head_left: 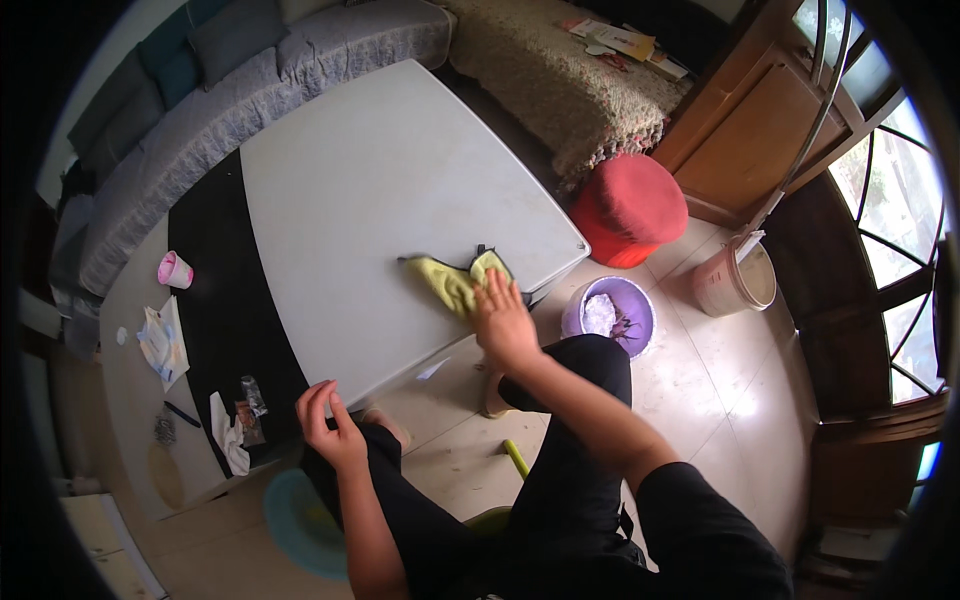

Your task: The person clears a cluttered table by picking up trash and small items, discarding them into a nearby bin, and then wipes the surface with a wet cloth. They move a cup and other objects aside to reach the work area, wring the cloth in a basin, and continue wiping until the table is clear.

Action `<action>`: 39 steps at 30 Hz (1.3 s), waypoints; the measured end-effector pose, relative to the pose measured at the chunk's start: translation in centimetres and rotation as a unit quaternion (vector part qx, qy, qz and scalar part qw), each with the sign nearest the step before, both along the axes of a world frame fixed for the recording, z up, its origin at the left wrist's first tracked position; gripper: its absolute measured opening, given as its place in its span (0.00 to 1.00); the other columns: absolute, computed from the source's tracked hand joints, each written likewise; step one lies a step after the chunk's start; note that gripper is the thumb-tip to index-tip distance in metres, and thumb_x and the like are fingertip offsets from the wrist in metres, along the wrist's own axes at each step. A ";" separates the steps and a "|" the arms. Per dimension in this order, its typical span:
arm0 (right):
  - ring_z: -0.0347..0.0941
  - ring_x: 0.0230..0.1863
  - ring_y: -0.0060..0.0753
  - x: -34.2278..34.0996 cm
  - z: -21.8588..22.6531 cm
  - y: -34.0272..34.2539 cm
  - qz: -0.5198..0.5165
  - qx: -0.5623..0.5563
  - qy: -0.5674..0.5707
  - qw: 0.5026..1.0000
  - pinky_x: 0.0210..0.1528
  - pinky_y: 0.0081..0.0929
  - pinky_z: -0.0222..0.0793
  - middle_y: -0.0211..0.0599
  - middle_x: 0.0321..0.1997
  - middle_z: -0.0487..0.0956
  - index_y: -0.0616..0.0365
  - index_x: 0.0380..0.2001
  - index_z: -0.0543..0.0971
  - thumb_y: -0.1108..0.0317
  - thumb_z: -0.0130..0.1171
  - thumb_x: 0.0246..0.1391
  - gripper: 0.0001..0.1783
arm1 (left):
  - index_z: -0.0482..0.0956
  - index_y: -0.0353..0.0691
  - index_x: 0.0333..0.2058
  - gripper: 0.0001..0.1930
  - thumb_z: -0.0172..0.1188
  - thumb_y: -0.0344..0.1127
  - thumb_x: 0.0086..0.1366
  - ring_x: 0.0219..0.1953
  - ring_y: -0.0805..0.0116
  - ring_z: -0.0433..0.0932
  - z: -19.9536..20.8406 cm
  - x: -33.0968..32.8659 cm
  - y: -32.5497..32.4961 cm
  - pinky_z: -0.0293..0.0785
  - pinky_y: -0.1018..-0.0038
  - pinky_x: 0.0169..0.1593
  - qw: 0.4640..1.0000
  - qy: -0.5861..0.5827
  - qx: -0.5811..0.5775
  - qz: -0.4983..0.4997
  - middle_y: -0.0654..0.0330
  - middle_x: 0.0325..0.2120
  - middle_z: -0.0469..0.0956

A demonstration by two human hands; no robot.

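The right hand (503,322) lies flat, fingers spread, pressing a yellow-green cloth (458,280) at the near right edge of a white table (380,180). The left hand (330,420) hangs loosely curled, empty, at the table's near edge. A purple basin (640,310) sits on the floor, right of the table.

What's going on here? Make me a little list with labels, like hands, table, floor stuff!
right hand: right hand pressed flat on a yellow-green cloth
left hand: left hand empty, fingers loosely curled, at the table's near edge
table: white table, cloth near its right corner
floor by table: purple basin, red stool, tan bucket
dark table to the left: pink cup
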State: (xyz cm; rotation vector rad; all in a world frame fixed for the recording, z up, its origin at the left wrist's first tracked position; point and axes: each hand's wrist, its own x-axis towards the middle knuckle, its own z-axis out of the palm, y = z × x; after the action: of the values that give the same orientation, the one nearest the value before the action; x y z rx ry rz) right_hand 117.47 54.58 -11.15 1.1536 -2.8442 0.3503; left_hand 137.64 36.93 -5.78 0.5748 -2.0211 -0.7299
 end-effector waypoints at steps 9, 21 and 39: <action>0.38 0.65 0.56 -14.6 1.6 1.7 -0.340 0.066 -0.035 0.937 0.65 0.40 0.30 0.60 0.63 0.47 0.66 0.58 0.51 0.41 0.33 0.53 0.41 | 0.75 0.34 0.30 0.05 0.51 0.23 0.54 0.34 0.61 0.72 0.2 0.2 0.3 0.68 0.71 0.38 1.000 -0.006 0.015 0.007 0.55 0.30 0.73; 0.41 0.66 0.39 4.2 2.7 -11.6 0.190 0.001 -0.053 0.980 0.65 0.32 0.34 0.41 0.65 0.49 0.50 0.59 0.54 0.47 0.39 0.55 0.32 | 0.75 0.34 0.29 0.05 0.52 0.23 0.54 0.33 0.61 0.72 0.2 -0.7 -0.1 0.68 0.72 0.38 0.999 -0.004 0.031 -0.010 0.55 0.28 0.73; 0.46 0.64 0.42 -1.1 2.6 -25.9 0.083 -0.051 -0.095 0.991 0.64 0.31 0.41 0.41 0.61 0.57 0.55 0.57 0.56 0.62 0.39 0.54 0.27 | 0.76 0.33 0.28 0.05 0.52 0.21 0.52 0.31 0.64 0.72 -0.1 6.0 -3.8 0.67 0.76 0.36 0.995 0.060 0.072 0.045 0.57 0.27 0.74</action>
State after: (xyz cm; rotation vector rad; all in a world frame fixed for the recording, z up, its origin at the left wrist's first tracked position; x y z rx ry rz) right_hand 116.34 28.66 -8.53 1.4118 -2.8520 0.6406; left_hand 143.63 33.08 -5.86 0.6844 -1.8296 -0.8403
